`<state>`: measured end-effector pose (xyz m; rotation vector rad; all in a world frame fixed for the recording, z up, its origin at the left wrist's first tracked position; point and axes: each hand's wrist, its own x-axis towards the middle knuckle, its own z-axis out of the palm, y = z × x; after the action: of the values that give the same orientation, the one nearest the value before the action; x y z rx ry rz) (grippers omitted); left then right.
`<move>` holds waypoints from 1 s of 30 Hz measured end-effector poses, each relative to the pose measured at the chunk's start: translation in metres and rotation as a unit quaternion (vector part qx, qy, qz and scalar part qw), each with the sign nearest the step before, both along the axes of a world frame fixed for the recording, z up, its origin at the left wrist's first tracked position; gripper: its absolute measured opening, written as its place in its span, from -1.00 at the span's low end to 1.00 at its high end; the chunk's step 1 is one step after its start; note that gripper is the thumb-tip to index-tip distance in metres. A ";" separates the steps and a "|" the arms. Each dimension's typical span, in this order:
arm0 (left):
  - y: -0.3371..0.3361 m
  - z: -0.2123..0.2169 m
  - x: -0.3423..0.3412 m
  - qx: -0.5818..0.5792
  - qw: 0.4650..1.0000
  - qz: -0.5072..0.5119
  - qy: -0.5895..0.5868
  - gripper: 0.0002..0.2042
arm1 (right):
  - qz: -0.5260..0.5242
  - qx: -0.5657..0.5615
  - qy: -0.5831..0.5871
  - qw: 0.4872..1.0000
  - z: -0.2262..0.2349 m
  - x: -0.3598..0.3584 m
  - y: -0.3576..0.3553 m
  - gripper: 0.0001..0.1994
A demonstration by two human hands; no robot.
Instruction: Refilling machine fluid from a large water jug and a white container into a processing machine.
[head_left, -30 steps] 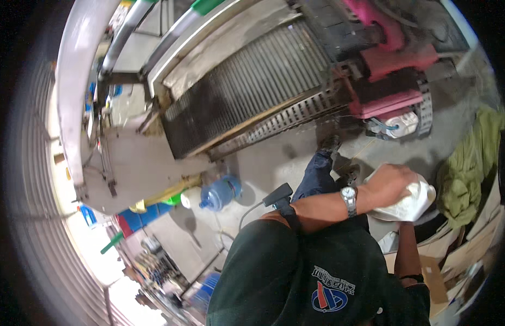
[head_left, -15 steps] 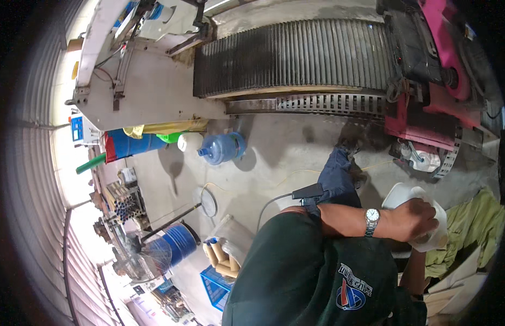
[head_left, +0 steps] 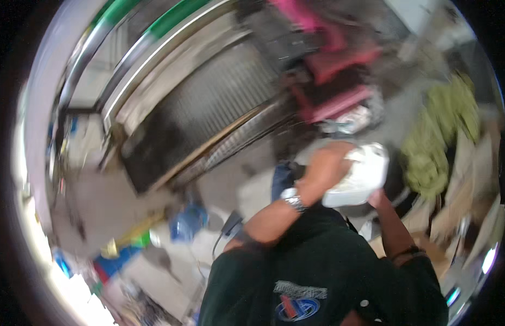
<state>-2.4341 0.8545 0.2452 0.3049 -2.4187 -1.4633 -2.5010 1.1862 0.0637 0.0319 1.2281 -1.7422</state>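
A white plastic tub (head_left: 361, 182) with rounded corners is tilted in front of my body, its inside facing up. My left hand (head_left: 329, 165), with a metal watch (head_left: 292, 199) on its wrist, reaches over the tub's left side. Its fingertips dip into the tub and are hidden, and the hand is blurred. At the tub's lower right edge, my right hand (head_left: 376, 199) grips the tub from beneath. Most of its fingers are out of sight behind the wall. What lies in the tub is too blurred to make out.
A slatted conveyor (head_left: 209, 92) runs across the far side to a pink machine (head_left: 339, 103). Yellow-green cloth (head_left: 432, 146) lies at the right above cardboard sheets (head_left: 453, 212). A blue water jug (head_left: 187, 221) stands on the floor at the left.
My view has swung to the right, so the conveyor and jug sit further left. My left hand has gone from a fist over the tub to reaching into it. The tub's inside shows more.
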 end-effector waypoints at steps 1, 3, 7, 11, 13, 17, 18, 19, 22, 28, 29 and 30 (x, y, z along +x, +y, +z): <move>-0.003 0.002 -0.009 0.005 1.000 0.011 -0.026 -0.73 | -0.049 0.165 -0.130 0.976 -0.020 -0.005 0.000 -0.48; -0.007 0.000 -0.027 0.049 0.995 0.000 -0.085 -0.72 | -0.049 0.160 -0.133 0.977 -0.027 0.001 -0.003 -0.50; -0.001 -0.037 -0.053 0.055 0.995 -0.050 -0.066 -0.73 | -0.035 0.258 -0.085 0.962 0.004 0.014 -0.004 -0.45; 0.006 -0.073 -0.075 0.075 0.987 -0.081 -0.113 -0.74 | -0.132 0.220 -0.131 0.958 0.002 0.039 0.004 -0.40; 0.009 -0.089 -0.087 0.094 0.979 -0.078 -0.161 -0.74 | -0.108 0.191 -0.144 0.965 0.002 0.041 0.008 -0.39; 0.012 -0.136 -0.110 0.131 0.971 -0.092 -0.178 -0.76 | -0.136 0.189 -0.181 0.956 -0.001 0.045 0.008 -0.37; 0.011 -0.144 -0.117 0.123 0.966 -0.108 -0.200 -0.76 | -0.136 0.187 -0.197 0.953 0.001 0.044 0.006 -0.40; 0.010 -0.151 -0.123 0.114 0.960 -0.123 -0.222 -0.77 | -0.135 0.184 -0.212 0.950 0.001 0.044 0.005 -0.42; 0.014 -0.167 -0.141 0.091 0.957 -0.127 -0.244 -0.76 | -0.158 0.189 -0.214 0.945 -0.008 0.044 0.006 -0.40; 0.026 -0.188 -0.164 0.081 0.943 -0.132 -0.294 -0.74 | -0.163 0.173 -0.249 0.939 -0.035 0.048 0.026 -0.36; 0.026 -0.191 -0.166 0.080 0.943 -0.135 -0.295 -0.74 | -0.166 0.172 -0.251 0.938 -0.037 0.048 0.028 -0.36; 0.026 -0.194 -0.168 0.093 0.932 -0.141 -0.320 -0.73 | -0.163 0.176 -0.249 0.938 -0.038 0.048 0.030 -0.35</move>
<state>-2.6019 0.8806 0.0507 0.5728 -2.9198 -1.9711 -2.4527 1.2157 0.0259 0.8810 1.1730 -1.6195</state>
